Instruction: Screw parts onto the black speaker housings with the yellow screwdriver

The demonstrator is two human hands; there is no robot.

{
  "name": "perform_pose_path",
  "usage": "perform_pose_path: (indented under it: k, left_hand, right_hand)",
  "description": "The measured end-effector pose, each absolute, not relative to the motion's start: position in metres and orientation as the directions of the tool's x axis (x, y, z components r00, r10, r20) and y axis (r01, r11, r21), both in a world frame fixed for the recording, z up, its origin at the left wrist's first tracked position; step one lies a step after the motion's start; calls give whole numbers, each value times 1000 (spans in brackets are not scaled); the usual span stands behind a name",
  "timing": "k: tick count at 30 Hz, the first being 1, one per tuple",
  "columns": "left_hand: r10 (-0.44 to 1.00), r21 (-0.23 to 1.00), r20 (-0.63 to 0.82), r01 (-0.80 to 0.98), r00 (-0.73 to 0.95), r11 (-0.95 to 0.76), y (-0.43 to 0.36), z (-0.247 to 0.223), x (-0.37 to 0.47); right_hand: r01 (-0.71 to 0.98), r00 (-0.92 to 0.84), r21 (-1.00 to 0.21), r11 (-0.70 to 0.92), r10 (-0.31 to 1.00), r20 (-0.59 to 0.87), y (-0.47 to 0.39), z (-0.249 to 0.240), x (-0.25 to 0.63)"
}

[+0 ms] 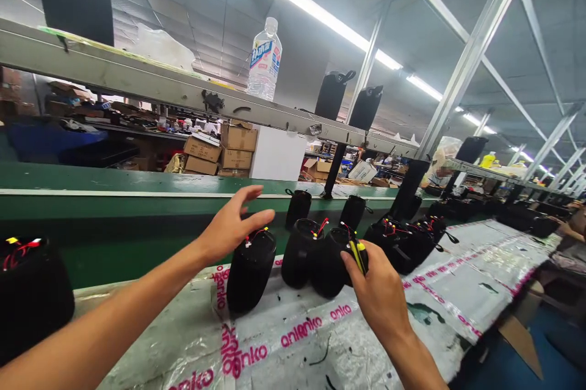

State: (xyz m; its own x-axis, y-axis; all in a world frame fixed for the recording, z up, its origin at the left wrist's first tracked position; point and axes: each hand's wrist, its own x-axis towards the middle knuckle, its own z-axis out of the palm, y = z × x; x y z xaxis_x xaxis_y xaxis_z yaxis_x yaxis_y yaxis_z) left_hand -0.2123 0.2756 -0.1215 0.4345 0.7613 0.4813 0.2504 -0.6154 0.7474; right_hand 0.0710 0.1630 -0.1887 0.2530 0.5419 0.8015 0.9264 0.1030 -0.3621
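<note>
My left hand point(233, 225) is over a black cylindrical speaker point(251, 274), thumb and fingers apart and nothing held. Thin red and yellow wires with small plugs stick out of that speaker's top. In my right hand point(378, 283) is a yellow-and-black hand tool point(359, 256), its working end hidden. The tool is beside the top of another black speaker point(328, 271), which also has loose wires. Between the two hands stands a further speaker point(297, 262) with a red wire rising from it.
More wired speakers stand right point(389, 243) and at the far left point(34, 292). Plastic sheeting with pink lettering point(297, 332) covers the bench. Behind runs a green conveyor point(137, 219). A raised shelf point(160, 82) carries a water bottle point(265, 63); cardboard boxes point(238, 137) are stacked beyond.
</note>
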Motion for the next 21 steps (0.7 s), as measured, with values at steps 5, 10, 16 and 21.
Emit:
perform_pose_path:
  k: [5,10,16,21]
  left_hand:
    - [846,878,323,199,425,-435,262,-191,-235]
    - [820,899,290,154,493,-410,254,-194,-219]
    - [852,859,250,301,460,-415,230,-169,-235]
    - [919,548,157,742,362,-386,186,-146,-258]
  right_hand:
    - [887,364,-458,55,526,769,142,-191,47]
    - [862,320,-488,135,602,731,126,-196,6]
    - [825,240,-512,238,673,700,116,-212,-30]
    - [805,121,-480,349,695,709,118,-232,-61]
